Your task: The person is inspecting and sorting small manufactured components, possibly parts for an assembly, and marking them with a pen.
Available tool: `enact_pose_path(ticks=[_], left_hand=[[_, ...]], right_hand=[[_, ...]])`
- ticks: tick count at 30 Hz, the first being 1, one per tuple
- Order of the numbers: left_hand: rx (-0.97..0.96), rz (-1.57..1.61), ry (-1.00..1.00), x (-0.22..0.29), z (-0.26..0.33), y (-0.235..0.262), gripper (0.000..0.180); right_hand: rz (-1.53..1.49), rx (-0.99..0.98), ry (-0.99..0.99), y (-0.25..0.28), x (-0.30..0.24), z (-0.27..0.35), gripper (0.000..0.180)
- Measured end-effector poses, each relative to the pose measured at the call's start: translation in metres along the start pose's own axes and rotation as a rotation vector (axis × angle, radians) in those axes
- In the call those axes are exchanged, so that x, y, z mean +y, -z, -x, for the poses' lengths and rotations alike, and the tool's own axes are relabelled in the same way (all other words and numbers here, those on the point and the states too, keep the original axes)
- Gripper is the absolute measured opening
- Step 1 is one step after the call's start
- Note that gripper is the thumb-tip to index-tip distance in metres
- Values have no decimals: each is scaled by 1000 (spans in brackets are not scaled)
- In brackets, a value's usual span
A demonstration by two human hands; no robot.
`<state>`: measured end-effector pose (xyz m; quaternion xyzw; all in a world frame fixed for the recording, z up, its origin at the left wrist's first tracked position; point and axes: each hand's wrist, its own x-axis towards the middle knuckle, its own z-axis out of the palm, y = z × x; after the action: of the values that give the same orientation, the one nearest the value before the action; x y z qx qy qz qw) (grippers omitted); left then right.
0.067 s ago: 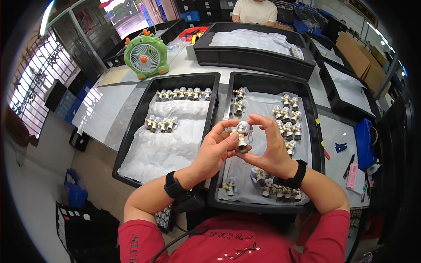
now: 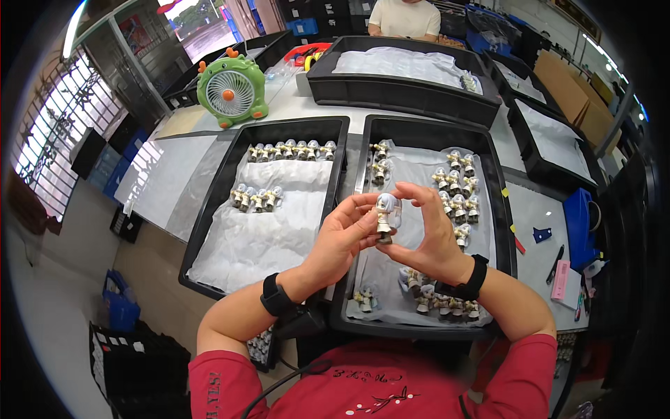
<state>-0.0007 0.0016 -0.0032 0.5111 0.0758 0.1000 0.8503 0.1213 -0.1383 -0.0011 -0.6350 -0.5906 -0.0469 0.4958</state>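
Note:
Between my hands, above the right-hand tray (image 2: 391,279), a small figurine (image 2: 386,218) stands upright, with pale grey-blue hair, a white outfit and a dark base. My left hand (image 2: 347,227) pinches it from the left between thumb and fingers. My right hand (image 2: 434,234) curves around the other side in a wide C, thumb tip by the base and fingertips by the head; I cannot tell whether they touch it. Similar figurines (image 2: 458,202) lie in groups along the right of this white-lined tray, with more at its near end and upper left.
The black tray (image 2: 202,241) on the left holds two rows of figurines (image 2: 289,149) on white sheeting. A green fan (image 2: 229,91) stands behind it. Beyond are another black tray (image 2: 405,94) and a seated person (image 2: 405,19). A blue holder (image 2: 578,223) and pens are at right.
The figurine has turned about its upright axis in my fingers, so its hair now shows from a different side. Both hands stay nearly in place.

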Motion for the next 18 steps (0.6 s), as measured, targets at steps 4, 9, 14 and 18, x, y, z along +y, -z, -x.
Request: enact_pose_path(ticks=[4,9,14,18], left_hand=[[6,55,34,-4,-7,1,35],[-122,148,89,0,-6,-3,40],[-192,217,124,5,-5,-6,44],[-186,223,134,5,-6,-6,46]], right_hand=[[-52,22,14,5,-3,-3,79],[-59,-4,94,3,-2,0,83],[-94,6,48,3,-5,0,90],[-79,-13,-3,3,-4,1,93]])
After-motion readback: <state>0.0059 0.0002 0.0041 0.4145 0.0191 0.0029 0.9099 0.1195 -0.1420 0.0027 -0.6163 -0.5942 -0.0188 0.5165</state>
